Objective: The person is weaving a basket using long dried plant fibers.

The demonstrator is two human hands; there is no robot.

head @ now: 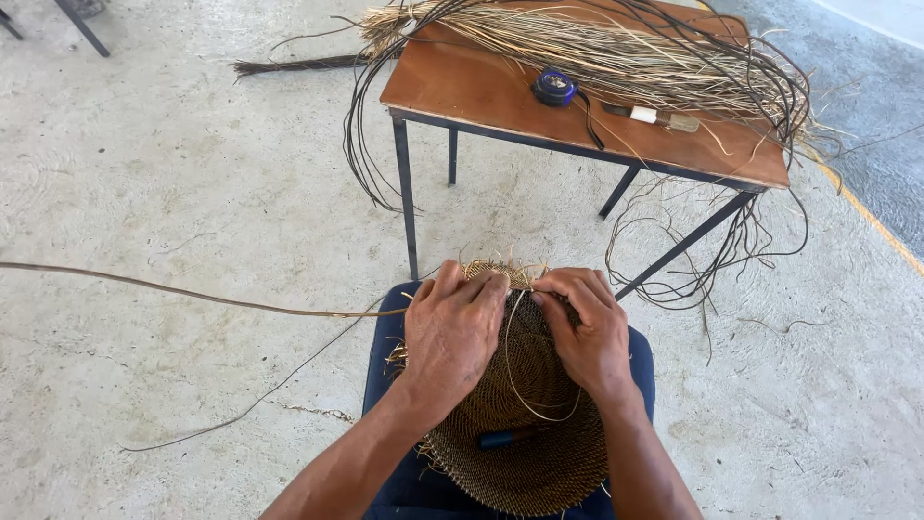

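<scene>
A round woven fibre piece [529, 424], brown and tightly coiled, rests on my lap over dark blue trousers [385, 376]. My left hand [450, 332] presses on its upper left rim, fingers closed on the weave. My right hand [589, 332] grips the upper right rim, fingertips pinching the edge near loose straw ends [496, 272]. A long thin fibre strand [192, 294] runs from under my left hand out to the left. A pale strand loops across the woven surface. A dark blue-handled tool [505, 439] lies on the weave below my hands.
A small brown wooden table [481, 91] on dark metal legs stands just ahead, loaded with a bundle of straw and dark fibres [616, 48] hanging over its edges. On it lie a blue round tape measure [555, 87] and a knife-like tool [654, 117]. Concrete floor all round.
</scene>
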